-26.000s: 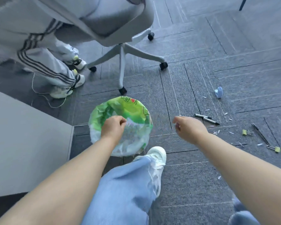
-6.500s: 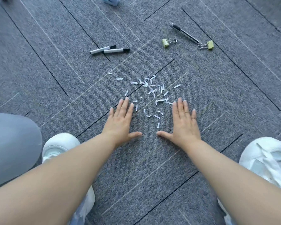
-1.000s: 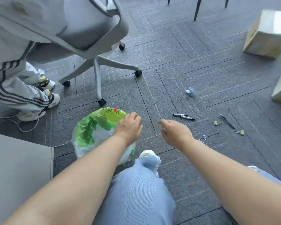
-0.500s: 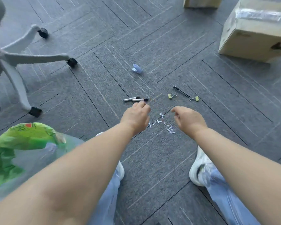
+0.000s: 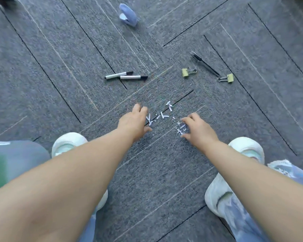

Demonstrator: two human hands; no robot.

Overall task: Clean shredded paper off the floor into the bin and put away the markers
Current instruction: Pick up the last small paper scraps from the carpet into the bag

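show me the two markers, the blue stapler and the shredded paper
markers [image 5: 126,76], head view, where the two white barrels meet
blue stapler [image 5: 129,14], head view, its top
shredded paper [image 5: 164,116], head view, a strip between the hands

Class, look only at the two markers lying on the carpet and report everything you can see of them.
The two markers are slim white barrels with black caps, looking like plastic. They lie flat on the grey carpet, nearly side by side, the caps to the right; the left one tilts slightly, and its capped end seems to meet the other's barrel. Neither hand touches them: they rest beyond the shredded paper, left of a yellow binder clip.
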